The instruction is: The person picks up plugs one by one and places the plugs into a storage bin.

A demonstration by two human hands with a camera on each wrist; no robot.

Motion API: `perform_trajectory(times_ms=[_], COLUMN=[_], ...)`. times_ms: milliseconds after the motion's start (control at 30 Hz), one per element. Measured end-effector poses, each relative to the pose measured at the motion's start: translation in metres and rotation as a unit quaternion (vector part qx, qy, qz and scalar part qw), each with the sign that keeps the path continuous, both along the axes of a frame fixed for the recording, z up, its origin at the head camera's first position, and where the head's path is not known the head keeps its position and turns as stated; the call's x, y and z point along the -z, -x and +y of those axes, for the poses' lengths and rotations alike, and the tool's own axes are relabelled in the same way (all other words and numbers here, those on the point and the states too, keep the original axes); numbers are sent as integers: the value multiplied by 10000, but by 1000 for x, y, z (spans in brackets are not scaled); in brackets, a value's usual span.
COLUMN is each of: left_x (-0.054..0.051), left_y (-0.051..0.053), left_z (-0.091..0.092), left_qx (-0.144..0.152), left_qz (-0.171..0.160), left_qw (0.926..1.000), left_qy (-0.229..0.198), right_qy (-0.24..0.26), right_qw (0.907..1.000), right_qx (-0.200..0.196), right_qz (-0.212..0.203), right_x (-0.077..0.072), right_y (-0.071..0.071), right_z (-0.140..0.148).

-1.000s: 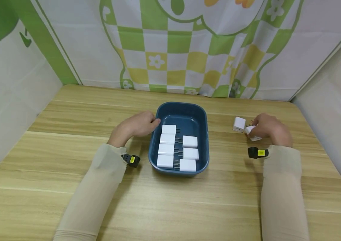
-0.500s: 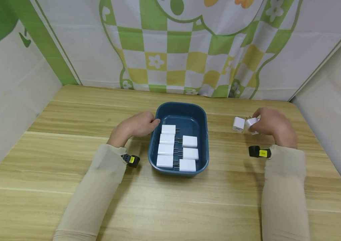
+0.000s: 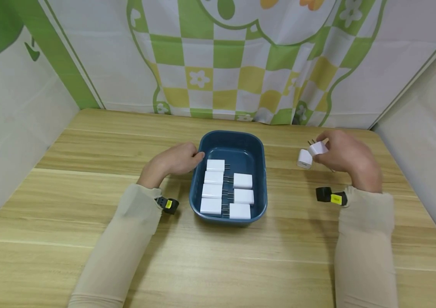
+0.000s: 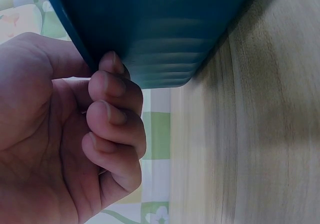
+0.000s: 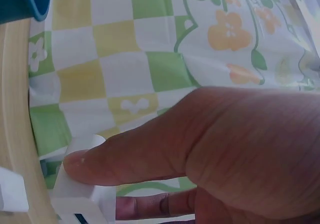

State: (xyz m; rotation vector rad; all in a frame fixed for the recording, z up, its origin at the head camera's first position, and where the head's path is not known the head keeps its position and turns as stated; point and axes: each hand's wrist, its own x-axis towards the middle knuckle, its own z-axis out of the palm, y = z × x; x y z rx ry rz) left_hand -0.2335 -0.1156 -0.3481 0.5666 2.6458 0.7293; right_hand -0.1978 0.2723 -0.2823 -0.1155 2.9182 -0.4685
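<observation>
My left hand (image 3: 178, 159) pinches the left rim of a dark blue plastic tub (image 3: 237, 160). In the left wrist view its fingers curl against the outer wall of the tub (image 4: 165, 28), the thumb partly hidden behind the rim. White USB wall chargers lie in the tub in two columns, prongs facing inward: several on the left, three on the right. To the right of the tub, my right hand (image 3: 348, 156) holds another white charger (image 3: 318, 148) between thumb and fingers, prongs pointing away. One more charger (image 3: 304, 158) stands on the table just left of it.
The wooden table (image 3: 287, 261) ends at a green, white and yellow checked curtain (image 3: 225, 77) at the back. Pale cloth walls (image 3: 425, 141) stand on both sides. The far part of the tub's floor shows bare blue.
My right hand has lifted its charger off the table and turned it, so the prongs now point away above the standing charger. The left hand and tub have stayed put.
</observation>
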Motion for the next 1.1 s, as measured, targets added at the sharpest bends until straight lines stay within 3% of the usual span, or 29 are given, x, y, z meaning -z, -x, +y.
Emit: perform_trajectory(times_ms=[567, 1100], left_x=[0, -2], left_y=[-1, -2], left_z=[0, 0], left_qx=[-36, -30], left_qz=[-44, -59], left_qw=[10000, 10000], left_qy=[-17, 22], right_qy=[183, 57], right_qw=[9946, 9883], right_qx=[-812, -1107], right_qz=[625, 1049], right_x=[-10, -13], right_y=[-8, -18], right_z=[-32, -62])
